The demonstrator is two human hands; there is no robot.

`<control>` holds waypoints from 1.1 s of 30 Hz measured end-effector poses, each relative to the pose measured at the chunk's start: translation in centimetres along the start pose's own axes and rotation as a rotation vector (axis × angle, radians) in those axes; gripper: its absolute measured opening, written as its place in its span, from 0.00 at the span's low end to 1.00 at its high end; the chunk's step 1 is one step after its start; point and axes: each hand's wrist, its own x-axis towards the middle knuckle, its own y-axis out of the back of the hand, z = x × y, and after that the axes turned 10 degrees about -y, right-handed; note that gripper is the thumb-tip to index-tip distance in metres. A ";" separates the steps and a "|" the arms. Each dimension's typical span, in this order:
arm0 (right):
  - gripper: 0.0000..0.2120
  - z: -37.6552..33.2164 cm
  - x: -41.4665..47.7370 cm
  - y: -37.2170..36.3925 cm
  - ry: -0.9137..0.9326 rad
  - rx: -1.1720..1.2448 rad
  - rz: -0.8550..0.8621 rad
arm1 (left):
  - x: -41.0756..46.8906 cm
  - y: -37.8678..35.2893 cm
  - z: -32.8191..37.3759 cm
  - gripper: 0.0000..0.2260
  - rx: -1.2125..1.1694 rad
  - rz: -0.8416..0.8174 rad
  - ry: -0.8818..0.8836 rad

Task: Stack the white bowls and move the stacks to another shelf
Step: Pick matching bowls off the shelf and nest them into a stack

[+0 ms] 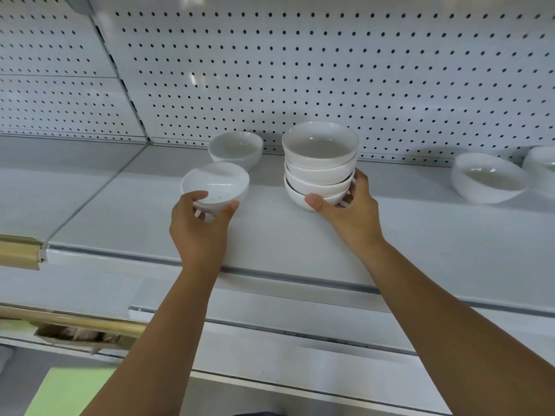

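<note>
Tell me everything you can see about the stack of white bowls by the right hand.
The stack of bowls is four glossy white bowls, ceramic by the look, nested rims up. The top one is empty and greyish inside. The stack stands roughly upright at the back of the white shelf. The right hand grips its lowest bowl, thumb at the front and fingers round the right side. Whether the base rests on the shelf or is just lifted, I cannot tell.

The left grip (199, 226) and right grip (351, 205) are shown bare, as are the forearms (450, 319); the thumbnails (312, 201) are kept short.
</note>
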 end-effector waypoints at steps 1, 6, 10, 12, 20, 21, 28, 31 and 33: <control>0.45 0.0 0.0 0.0 -0.001 -0.001 0.001 | 0.0 0.0 0.0 0.22 -0.012 0.008 0.002; 0.46 -0.1 -0.1 0.0 0.000 -0.005 0.004 | -0.4 0.3 -0.2 0.20 -0.097 0.034 -0.009; 0.46 -0.2 -0.2 -0.1 -0.001 -0.015 0.009 | 0.2 0.4 1.0 0.19 -0.183 0.017 -0.091; 0.46 -0.2 -0.3 -0.1 0.001 -0.032 0.009 | 0.9 0.2 2.4 0.19 -0.229 -0.005 -0.131; 0.47 -0.5 -0.6 0.1 0.024 -0.109 0.015 | 3.2 -1.8 8.2 0.18 -0.313 -0.149 -0.301; 0.47 -0.6 -0.7 0.2 0.023 -0.105 0.013 | 3.3 -2.2 8.7 0.18 -0.320 -0.174 -0.314; 0.45 -0.3 -0.8 0.2 0.035 -0.105 -0.025 | 4.3 -4.8 10.6 0.17 -0.337 -0.382 -0.344; 0.44 -0.4 -0.9 0.2 0.032 -0.099 -0.032 | 4.3 -6.1 10.7 0.17 -0.321 -0.437 -0.368; 0.43 -0.3 -0.9 0.3 0.030 -0.094 -0.036 | 4.2 -6.8 10.3 0.17 -0.294 -0.456 -0.383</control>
